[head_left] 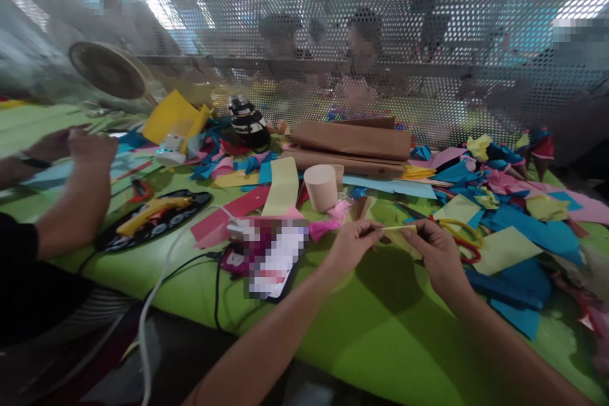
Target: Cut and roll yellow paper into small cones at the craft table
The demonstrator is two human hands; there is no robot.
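Note:
Between my two hands a small piece of yellow paper (399, 229) is stretched just above the green table. My left hand (358, 242) pinches its left end, and my right hand (436, 250) pinches the right end. The top edge of the paper looks folded or rolled; its lower part is partly hidden by my fingers. Right behind my left hand lies a crumpled pink paper piece (333, 219), with a pale paper cylinder (321, 188) upright beyond it. Scissors with yellow and red handles (469, 242) rest beside my right hand, next to a pale yellow sheet (507, 250).
A phone (278, 263) and cables lie left of my arm on the green table (380, 342). Folded brown paper (349, 143) and a black bottle (248, 124) stand further back. Blue paper scraps (533, 228) cover the right. At left, a co-worker's hands (88, 143) are near a black tray (152, 219).

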